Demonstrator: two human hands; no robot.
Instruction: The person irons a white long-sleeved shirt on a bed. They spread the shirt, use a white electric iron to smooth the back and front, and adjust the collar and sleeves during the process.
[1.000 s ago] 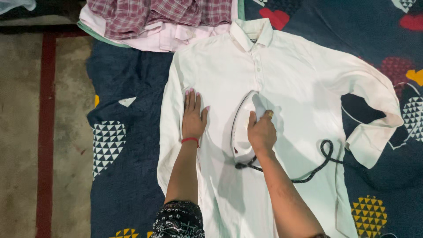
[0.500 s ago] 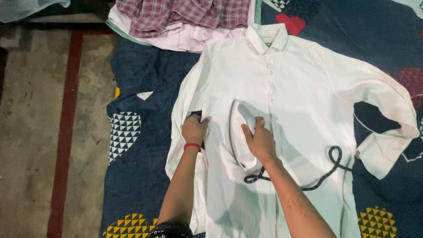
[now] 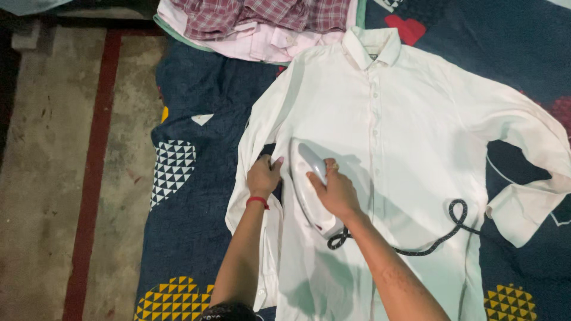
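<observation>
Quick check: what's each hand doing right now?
Left hand: closed, pinching the white shirt at its side edge.
Right hand: closed around the handle of the white iron.

Bare forearms, red thread band on the left wrist (thin), black patterned sleeve edge below

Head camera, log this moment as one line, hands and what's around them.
right hand: grips white iron on white shirt | left hand: pinches shirt's side edge | cord: loops across shirt | folded clothes: above collar
</observation>
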